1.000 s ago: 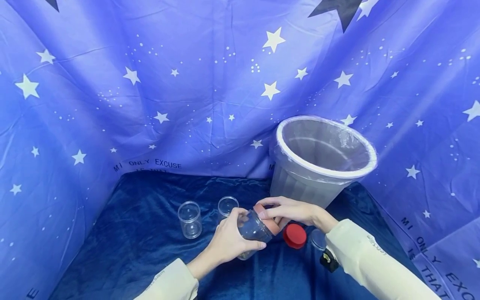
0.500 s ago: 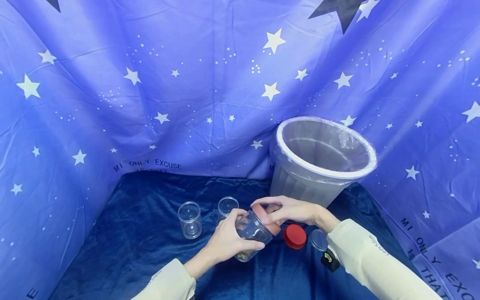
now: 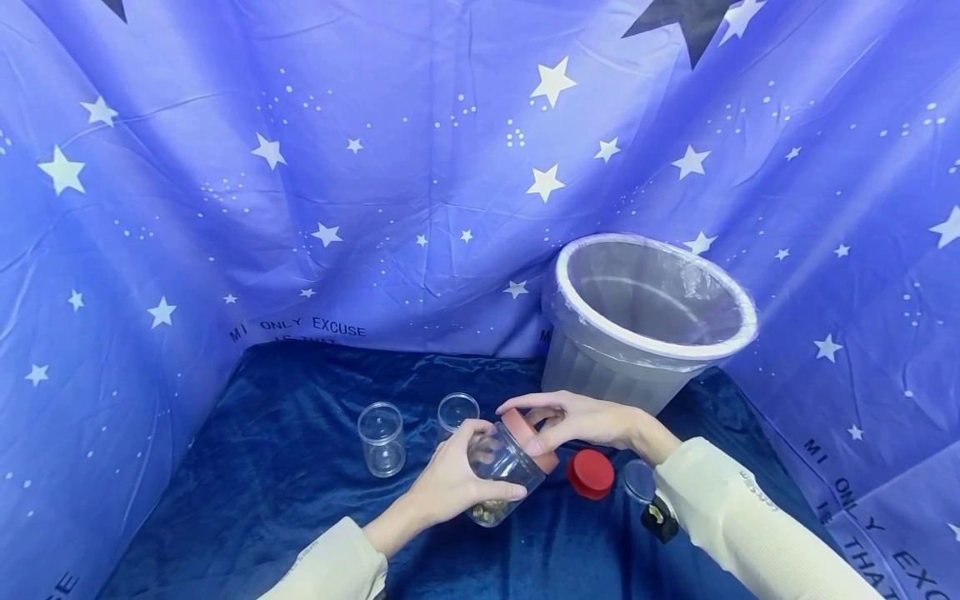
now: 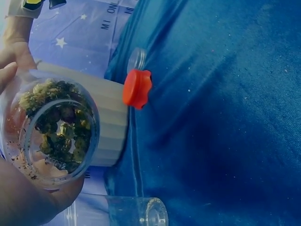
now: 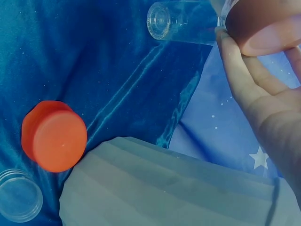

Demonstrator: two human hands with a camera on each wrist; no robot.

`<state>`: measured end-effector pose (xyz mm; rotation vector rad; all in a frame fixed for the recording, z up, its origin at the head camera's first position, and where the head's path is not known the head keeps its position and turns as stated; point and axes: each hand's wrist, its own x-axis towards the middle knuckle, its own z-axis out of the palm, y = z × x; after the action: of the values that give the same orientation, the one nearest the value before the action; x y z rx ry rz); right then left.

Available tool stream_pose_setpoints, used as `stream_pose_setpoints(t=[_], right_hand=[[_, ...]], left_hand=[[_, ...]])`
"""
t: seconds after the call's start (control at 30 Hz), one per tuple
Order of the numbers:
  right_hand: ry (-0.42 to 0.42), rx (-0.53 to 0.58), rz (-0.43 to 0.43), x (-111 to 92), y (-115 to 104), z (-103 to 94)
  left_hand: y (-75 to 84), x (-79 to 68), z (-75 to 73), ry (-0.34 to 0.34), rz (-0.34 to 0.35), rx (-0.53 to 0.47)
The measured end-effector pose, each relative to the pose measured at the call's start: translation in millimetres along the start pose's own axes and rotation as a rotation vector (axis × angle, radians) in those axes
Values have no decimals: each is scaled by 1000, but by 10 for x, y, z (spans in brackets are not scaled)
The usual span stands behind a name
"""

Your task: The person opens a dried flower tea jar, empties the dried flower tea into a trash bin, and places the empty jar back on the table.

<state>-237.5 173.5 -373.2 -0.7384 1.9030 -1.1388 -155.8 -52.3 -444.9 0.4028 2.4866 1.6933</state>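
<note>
My left hand (image 3: 455, 478) grips a clear jar (image 3: 498, 467) around its body, tilted with its top toward the right. Dried flower buds (image 4: 63, 127), yellowish, green and dark, show through the jar's bottom in the left wrist view. On the jar's top is an orange-brown lid (image 3: 527, 433). The fingers and thumb of my right hand (image 3: 581, 419) hold this lid by its rim; in the right wrist view the lid (image 5: 263, 26) sits at the top edge. Whether its thread is engaged cannot be told.
Two clear open jars (image 3: 382, 442) (image 3: 457, 410) stand left of and behind the hands. A red lid (image 3: 591, 474) and a clear lid (image 3: 639, 481) lie at the right on the blue cloth (image 3: 300, 500). A grey lined bin (image 3: 600, 375) stands behind the right hand.
The jar and left hand have shifted slightly left and down, and the dried buds show more clearly. My right fingers have moved a little around the orange-brown lid.
</note>
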Motion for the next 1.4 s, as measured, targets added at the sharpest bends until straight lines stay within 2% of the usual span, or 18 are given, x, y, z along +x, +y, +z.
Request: stream_pose_setpoints(t=[0.2,0.37,0.73,1.07,1.4], right_hand=[[-23,15,-20,-19,-13,-14],[-46,66,-48,-17,-27,-36],[-36,141,-63,-25,-57,-62],[121,11,-43,-40,-134,-127],[278,-49,-102,35,-134,-128]], left_hand=[[-31,-24,-18,-42,19,-95],[-46,-30,-31,-22,25,-80],[-50,-53,-60,11,24,-63],[-99,-91,-74,31,83,-95],[-102,-100,-102,47,84,-62]])
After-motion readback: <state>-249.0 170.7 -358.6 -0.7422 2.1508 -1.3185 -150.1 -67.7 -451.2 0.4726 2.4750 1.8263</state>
